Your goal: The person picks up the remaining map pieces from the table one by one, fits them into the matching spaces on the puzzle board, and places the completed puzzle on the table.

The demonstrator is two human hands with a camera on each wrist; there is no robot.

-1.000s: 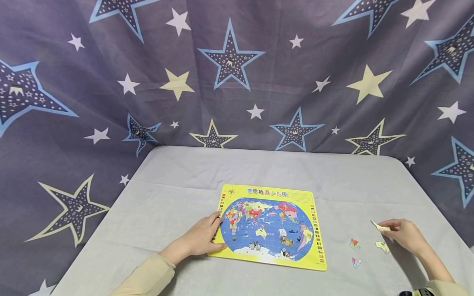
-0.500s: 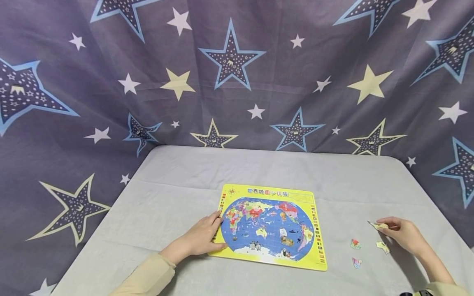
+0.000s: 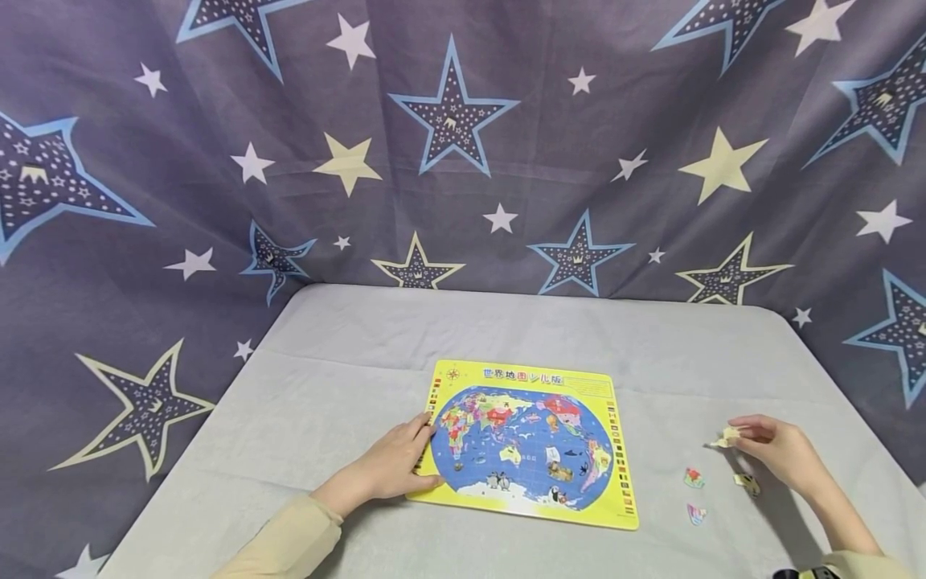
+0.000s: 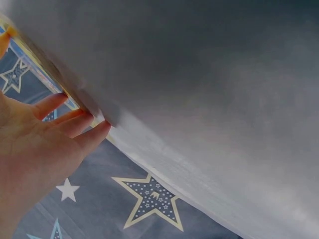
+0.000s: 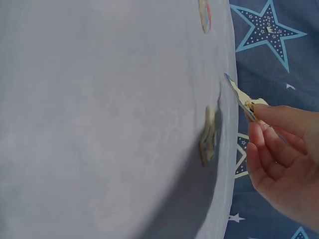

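Observation:
A yellow-bordered world map puzzle board [image 3: 473,503] lies flat on the table. My left hand [image 3: 387,462] rests at its left edge, thumb near the lower corner; in the left wrist view my fairly straight fingers touch the board's rim. Off to the right of the board, my right hand [image 3: 784,452] pinches a pale yellow puzzle piece [image 5: 241,98] between thumb and fingers, above the tabletop. Below that hand lies another pale yellow piece [image 3: 747,484]. Closer to the board are a red and green piece [image 3: 694,478] and a pink and blue piece [image 3: 697,513].
The grey cloth-covered table [image 3: 347,338] extends around the board. A dark curtain [image 3: 506,201] printed with stars hangs behind the table and at both sides.
My right hand has moved slightly left and away from me with the pinched puzzle piece, turning it. My left hand and the board have stayed in place.

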